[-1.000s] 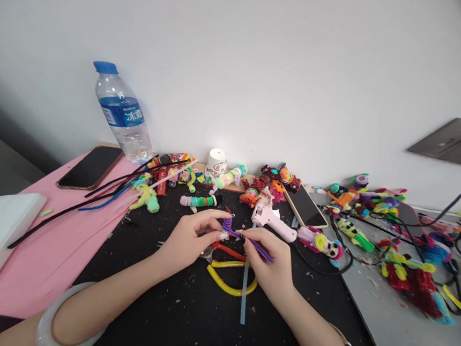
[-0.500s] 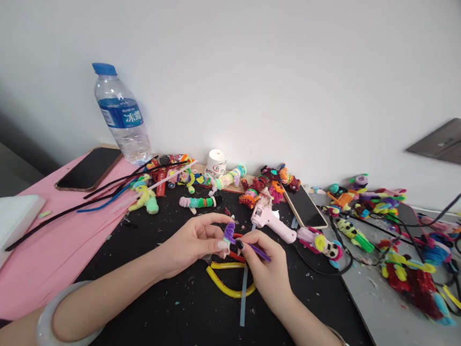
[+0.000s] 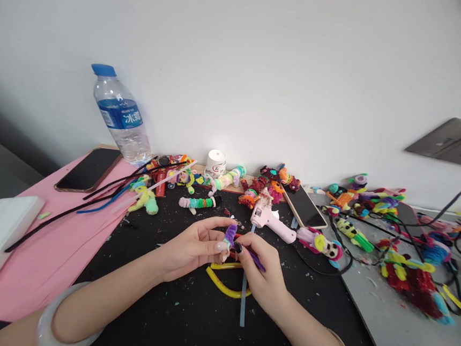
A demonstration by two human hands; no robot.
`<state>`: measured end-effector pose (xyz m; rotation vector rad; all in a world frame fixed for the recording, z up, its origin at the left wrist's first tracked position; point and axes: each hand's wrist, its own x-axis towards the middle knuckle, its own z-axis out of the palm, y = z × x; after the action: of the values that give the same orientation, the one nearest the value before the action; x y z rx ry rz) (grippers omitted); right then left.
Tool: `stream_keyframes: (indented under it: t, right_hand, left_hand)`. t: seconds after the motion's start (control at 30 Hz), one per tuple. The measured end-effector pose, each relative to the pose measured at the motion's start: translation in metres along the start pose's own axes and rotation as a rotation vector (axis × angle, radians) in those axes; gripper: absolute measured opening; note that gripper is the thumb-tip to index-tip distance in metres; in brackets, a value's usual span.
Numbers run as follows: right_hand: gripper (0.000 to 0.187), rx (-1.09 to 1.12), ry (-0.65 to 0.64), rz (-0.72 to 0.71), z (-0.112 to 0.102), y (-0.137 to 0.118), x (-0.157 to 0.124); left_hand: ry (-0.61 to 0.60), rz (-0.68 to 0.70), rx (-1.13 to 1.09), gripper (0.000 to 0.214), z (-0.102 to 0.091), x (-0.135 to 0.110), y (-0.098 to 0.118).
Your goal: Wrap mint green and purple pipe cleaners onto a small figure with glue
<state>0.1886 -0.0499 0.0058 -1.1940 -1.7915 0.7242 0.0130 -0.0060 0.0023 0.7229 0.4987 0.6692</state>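
My left hand (image 3: 187,247) pinches a small pipe-cleaner piece (image 3: 230,234) between thumb and fingers. Its top is a purple coil, with a pale lower part mostly hidden by the fingertips. Close against it on the right, my right hand (image 3: 264,270) is closed on the purple pipe cleaner (image 3: 258,262), whose loose end sticks out past the fingers. Under the hands lies a bent yellow strand (image 3: 222,286), with something red partly hidden behind the fingers. A translucent glue stick (image 3: 243,308) runs below my right hand.
Behind the hands lies a pink glue gun (image 3: 272,222), beside a phone (image 3: 306,207). Several pipe-cleaner figures (image 3: 198,202) line the back of the black mat (image 3: 185,325). A water bottle (image 3: 120,115), another phone (image 3: 88,170) and a white box (image 3: 1,239) are at left.
The purple coil has tilted slightly to the right. My right hand has shifted a little, and the loose purple end now points more steeply down. Everything on the table stays put.
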Motion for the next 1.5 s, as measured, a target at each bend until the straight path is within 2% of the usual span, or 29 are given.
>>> stream_keyframes:
  t: [0.13, 0.3, 0.43, 0.63, 0.8, 1.23, 1.5]
  right_hand:
    - [0.013, -0.044, 0.087, -0.015, -0.0030, 0.0002, 0.0003]
    - [0.013, -0.139, 0.165, 0.004, -0.0047, 0.0012, 0.0028]
    - [0.013, -0.201, 0.166, -0.058, -0.0047, -0.0004, 0.0041]
    - [0.011, -0.236, 0.120, -0.154, -0.0039, 0.0024, 0.0024]
    - [0.010, -0.222, 0.071, -0.159, -0.0024, 0.0044, 0.0008]
    - [0.015, -0.121, 0.023, 0.083, -0.0053, 0.0043, 0.0058]
    - [0.015, -0.051, 0.009, 0.098, -0.0048, 0.0050, 0.0070]
  left_hand:
    - [0.083, 0.032, 0.102, 0.043, 0.0006, 0.0012, 0.0036]
    - [0.169, 0.096, 0.426, 0.041, 0.0018, 0.0030, 0.0049]
    - [0.167, 0.126, 0.602, 0.038, 0.0015, 0.0033, 0.0034]
    - [0.198, 0.123, 0.690, 0.043, -0.0019, 0.0051, 0.0001]
    - [0.210, 0.132, 0.680, 0.038, -0.0027, 0.0047, -0.0018]
    - [0.159, 0.066, 0.367, 0.039, 0.0055, 0.0016, 0.0038]
    - [0.115, 0.027, 0.297, 0.045, 0.0043, 0.0019, 0.0021]
